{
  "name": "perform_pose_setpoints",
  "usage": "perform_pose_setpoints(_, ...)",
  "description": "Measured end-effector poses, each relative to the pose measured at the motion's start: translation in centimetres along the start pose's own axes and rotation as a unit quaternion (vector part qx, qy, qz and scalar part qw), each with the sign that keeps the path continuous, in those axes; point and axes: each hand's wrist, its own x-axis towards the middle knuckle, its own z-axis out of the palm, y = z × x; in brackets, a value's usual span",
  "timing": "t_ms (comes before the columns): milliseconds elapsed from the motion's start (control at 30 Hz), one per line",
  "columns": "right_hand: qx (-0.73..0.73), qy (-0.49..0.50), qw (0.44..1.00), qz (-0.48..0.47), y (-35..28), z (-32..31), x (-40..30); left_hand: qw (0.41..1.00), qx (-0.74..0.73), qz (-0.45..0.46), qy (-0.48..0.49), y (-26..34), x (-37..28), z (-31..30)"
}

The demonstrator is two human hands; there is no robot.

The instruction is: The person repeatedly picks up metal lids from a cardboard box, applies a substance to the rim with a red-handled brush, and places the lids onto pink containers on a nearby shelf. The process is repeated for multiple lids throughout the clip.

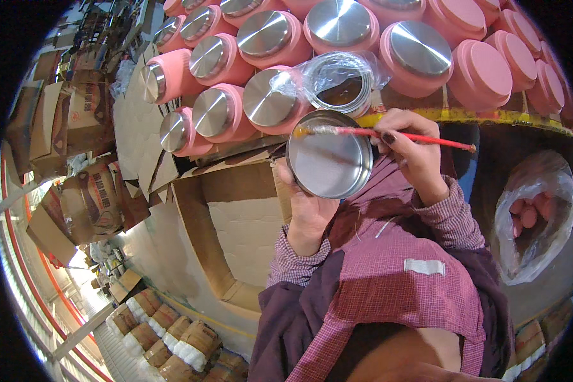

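My left hand [310, 210] holds a round, shallow metal cup or lid [332, 162] from below, tilted so its inside faces the camera. In my right hand [408, 148] is a thin red-handled brush [425, 138], pinched between thumb and fingers. The brush's yellowish tip lies over the far left rim of the metal piece; whether it touches is hard to tell. Just beyond stands an open tin [341, 86] wrapped in clear plastic, with dark contents. Around it are many pink containers with shiny metal ends [270, 98].
More pink containers [480, 71] stand at the right, behind a yellow edge [496, 117]. An open cardboard box [238, 238] lies at my left. A clear plastic bag [537, 215] with pink pieces is at the right. Cartons [93, 200] and wrapped bundles [191, 339] stand farther left.
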Motion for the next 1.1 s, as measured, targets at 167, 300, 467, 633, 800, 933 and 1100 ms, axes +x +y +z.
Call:
perform_pose_setpoints(167, 0.065, -0.065, 0.993, 0.072, -1.2, 1.1, -2.1, 0.996, 0.088, 0.013, 0.029, 0.6, -0.5, -0.4)
perform_pose_setpoints(300, 0.101, 0.061, 0.992, 0.037, -2.1, 0.6, -2.2, 0.984, 0.170, 0.043, 0.019, 0.9, -0.9, -0.2)
perform_pose_setpoints(467, -0.162, 0.093, 0.982, 0.013, -3.6, 1.3, -1.1, 0.957, 0.262, 0.124, -0.001, 0.5, -0.3, 0.4)
perform_pose_setpoints(633, -0.202, 0.042, 0.978, 0.035, -6.3, 1.6, -2.1, 0.922, 0.351, 0.164, 0.008, 1.3, 0.0, 1.2)
perform_pose_setpoints(800, -0.314, 0.011, 0.949, 0.021, -6.7, 2.5, -1.6, 0.902, 0.387, 0.191, -0.024, 1.8, 1.2, 2.0)
perform_pose_setpoints(933, -0.326, 0.018, 0.945, -0.013, -7.9, 2.5, -1.9, 0.903, 0.387, 0.186, -0.022, 2.0, 0.7, 1.8)
perform_pose_setpoints(1100, -0.410, -0.060, 0.908, -0.062, -7.5, 2.2, -1.9, 0.878, 0.430, 0.201, -0.060, 1.9, 1.1, 2.1)
